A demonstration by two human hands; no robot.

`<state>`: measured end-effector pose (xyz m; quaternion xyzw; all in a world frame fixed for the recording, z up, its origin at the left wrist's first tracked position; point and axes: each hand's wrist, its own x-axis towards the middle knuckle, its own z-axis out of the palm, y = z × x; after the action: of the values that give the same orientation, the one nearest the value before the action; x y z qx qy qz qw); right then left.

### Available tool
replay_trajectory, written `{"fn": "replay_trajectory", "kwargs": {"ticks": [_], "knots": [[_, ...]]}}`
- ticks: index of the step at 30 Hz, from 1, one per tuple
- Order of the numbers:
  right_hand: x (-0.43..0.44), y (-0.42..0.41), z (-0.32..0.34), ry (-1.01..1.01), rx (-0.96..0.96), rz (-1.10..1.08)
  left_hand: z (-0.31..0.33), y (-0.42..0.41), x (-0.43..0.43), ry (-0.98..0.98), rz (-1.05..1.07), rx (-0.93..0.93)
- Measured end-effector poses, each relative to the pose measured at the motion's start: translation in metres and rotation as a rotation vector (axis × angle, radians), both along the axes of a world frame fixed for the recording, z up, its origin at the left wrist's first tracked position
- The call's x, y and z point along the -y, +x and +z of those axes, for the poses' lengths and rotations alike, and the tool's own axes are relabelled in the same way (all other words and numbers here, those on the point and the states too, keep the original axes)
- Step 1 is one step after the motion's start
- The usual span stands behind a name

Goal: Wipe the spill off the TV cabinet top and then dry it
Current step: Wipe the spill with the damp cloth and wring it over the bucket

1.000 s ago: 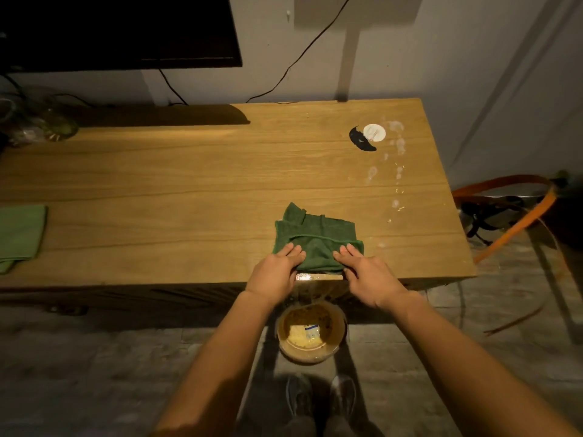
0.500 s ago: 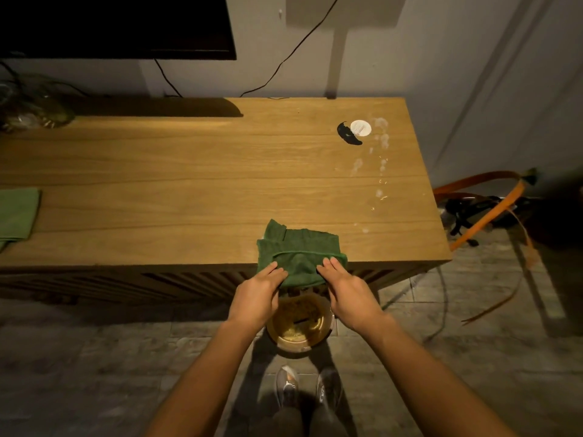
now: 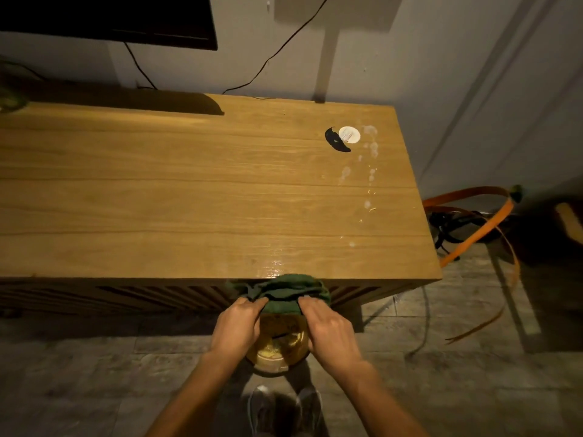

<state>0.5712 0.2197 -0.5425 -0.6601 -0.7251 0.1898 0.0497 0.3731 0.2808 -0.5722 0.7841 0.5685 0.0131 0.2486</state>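
I have both hands at the front edge of the TV cabinet top (image 3: 189, 200). My left hand (image 3: 235, 323) and right hand (image 3: 331, 329) each pinch the near hem of the bunched green cloth (image 3: 284, 290), fingers (image 3: 252, 305) curled round it. The cloth hangs half over the edge, directly above a round container (image 3: 277, 353) on the floor. I judge it is held there so whatever the cloth carries falls into the container, not onto the tiles. A wet sheen (image 3: 271, 264) lies just behind the cloth. Pale splashes (image 3: 371, 176) of the spill dot the right end, near a white disc (image 3: 349, 134). I can read no label or writing anywhere.
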Motion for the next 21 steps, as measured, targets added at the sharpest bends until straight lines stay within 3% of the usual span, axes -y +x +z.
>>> {"fn": "replay_trajectory", "kwargs": {"ticks": [3,5,11,21], "knots": [[-0.005,0.001,-0.024,-0.18,-0.058,-0.152,-0.016,0.0,0.0,-0.054,-0.012,0.044],[-0.014,-0.001,-0.033,-0.23,-0.094,-0.208,-0.022,0.0,-0.004,-0.118,-0.039,-0.039],[-0.022,-0.004,-0.046,-0.433,-0.023,-0.16,-0.02,-0.008,-0.007,-0.214,-0.064,-0.217],[-0.012,0.009,0.023,-0.501,-0.073,-0.084,0.051,-0.008,-0.017,-0.252,-0.165,-0.181]]}}
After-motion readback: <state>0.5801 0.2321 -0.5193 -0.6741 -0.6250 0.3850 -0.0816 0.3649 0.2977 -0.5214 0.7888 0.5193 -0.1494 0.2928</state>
